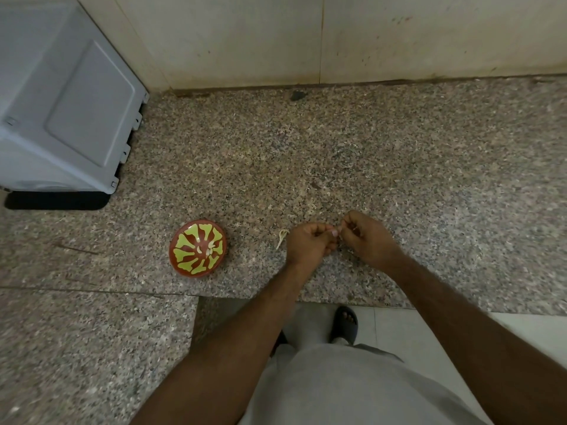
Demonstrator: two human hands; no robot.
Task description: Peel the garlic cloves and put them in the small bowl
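Both hands meet above the speckled pink-grey granite counter point(399, 154), close to its front edge. The left hand point(308, 244) has its fingers point(319, 230) curled inward, thumb tip showing pale at the nail, and the right hand point(369, 239) faces it with fingers likewise curled. Between the two sets of fingertips sits a small pale garlic clove point(337, 232), pinched from both sides; it is mostly hidden, so how much skin is on it cannot be told. The two hands touch or nearly touch at that point.

Just left of the left hand, a thin pale strip of garlic skin point(282, 237) lies on the counter. Further left, well apart from the hands, stands the small round red bowl with a yellow-green petal pattern point(181, 256). A few pale peeled garlic cloves point(208, 248) lie inside it, near its middle.

At the back left of the counter rests a large pale blue-grey plastic appliance casing point(61, 102), tilted, with a black base beneath it. A cream tiled wall point(306, 35) rises behind the counter. Below the counter edge, a foot in a black sandal point(345, 325) stands on a white tiled floor point(429, 342).
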